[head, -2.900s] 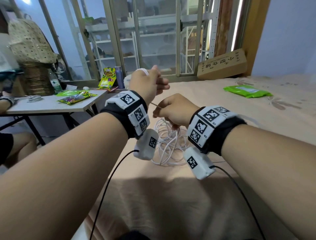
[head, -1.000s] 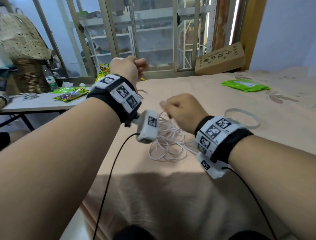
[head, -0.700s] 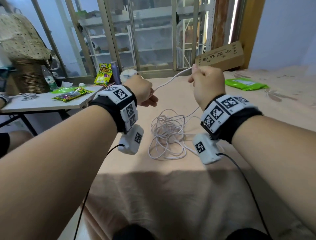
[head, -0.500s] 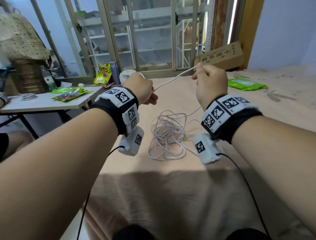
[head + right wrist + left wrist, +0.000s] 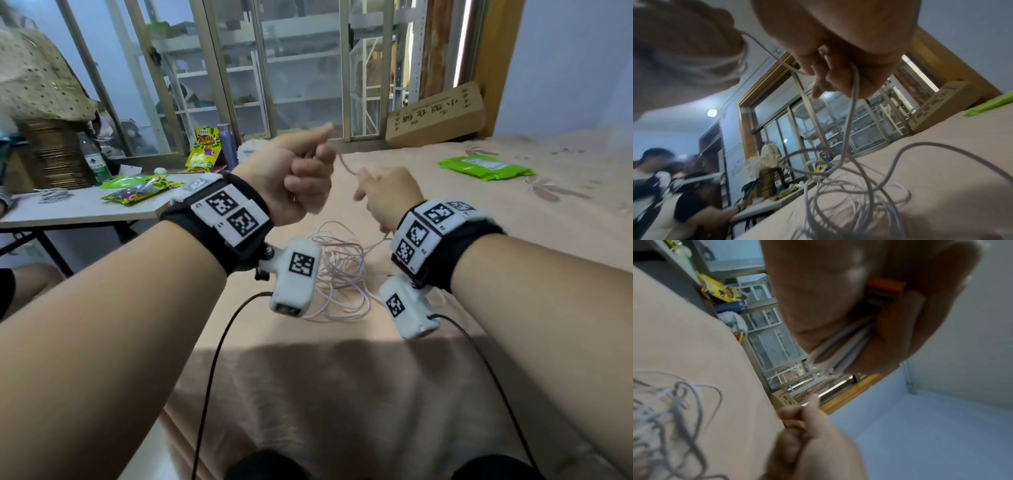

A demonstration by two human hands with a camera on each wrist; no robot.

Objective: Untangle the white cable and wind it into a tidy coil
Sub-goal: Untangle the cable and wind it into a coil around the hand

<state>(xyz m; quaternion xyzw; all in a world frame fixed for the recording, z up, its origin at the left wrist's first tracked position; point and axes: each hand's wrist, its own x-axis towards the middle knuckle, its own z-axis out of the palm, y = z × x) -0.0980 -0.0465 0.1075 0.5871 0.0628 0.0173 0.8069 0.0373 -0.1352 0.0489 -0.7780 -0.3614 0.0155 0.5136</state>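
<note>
The left hand [image 5: 291, 178] is curling its fingers around a few turns of the white cable [image 5: 337, 270]. The right hand [image 5: 387, 195] is pinching the same cable just beside it, so a short bit is hanging between the two hands. From the right hand the cable is dropping down to a messy pile on the bed [image 5: 342, 394], near its left edge and right under both hands. The right hand is probably nearer the pile.
</note>
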